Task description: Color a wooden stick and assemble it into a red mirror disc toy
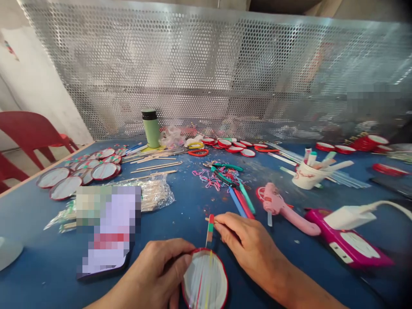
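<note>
My left hand (164,268) pinches the rim of a round red-rimmed disc (206,281) with coloured streaks across its shiny face, low in the view. My right hand (247,244) has its fingers closed on a thin wooden stick (210,226) wrapped in red and green bands, held just above the disc's top edge. Both hands rest over the blue table (180,214).
A pink glue gun (283,208) and a pink power strip (349,242) lie to the right. Coloured sticks (241,199), pliers (225,167), a bag of wooden sticks (151,193), finished discs (83,171), a green bottle (150,128), a white cup (307,174). Perforated metal screen behind.
</note>
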Available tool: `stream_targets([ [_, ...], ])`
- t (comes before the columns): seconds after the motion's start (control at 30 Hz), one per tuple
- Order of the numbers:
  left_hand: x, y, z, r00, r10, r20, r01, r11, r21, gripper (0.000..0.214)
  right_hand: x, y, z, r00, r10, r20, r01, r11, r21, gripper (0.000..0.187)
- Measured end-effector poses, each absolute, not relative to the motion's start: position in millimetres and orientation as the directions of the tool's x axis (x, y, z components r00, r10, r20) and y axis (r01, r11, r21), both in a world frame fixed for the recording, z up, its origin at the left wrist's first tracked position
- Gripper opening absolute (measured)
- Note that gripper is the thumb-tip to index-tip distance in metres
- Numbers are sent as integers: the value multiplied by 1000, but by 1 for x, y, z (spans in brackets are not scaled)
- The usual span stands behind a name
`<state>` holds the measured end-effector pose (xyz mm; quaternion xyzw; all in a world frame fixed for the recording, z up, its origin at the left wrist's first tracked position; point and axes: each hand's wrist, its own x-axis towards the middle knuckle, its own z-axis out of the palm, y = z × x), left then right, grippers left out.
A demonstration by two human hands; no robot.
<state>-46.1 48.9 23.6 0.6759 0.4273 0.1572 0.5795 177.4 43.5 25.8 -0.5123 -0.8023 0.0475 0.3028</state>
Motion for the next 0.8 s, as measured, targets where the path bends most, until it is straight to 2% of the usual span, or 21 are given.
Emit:
stream_targets([
  [0.2,-49,51,16,581,740,-338,354,144,924,53,180,45,22,-269,806,527,782,502,-369,17],
  [0.33,-51,53,17,583,752,-308,277,173,945,55,182,45,24,-245,804,542,784,493,-377,19],
  [0.53,-55,59,35,508,838,-200,159,138,978,51,183,45,27,-253,778,575,803,500,-324,20],
  [0.8,-55,66,49,452,886,-104,127,51,991,41,191,54,8,-317,742,591,803,542,-249,26],
])
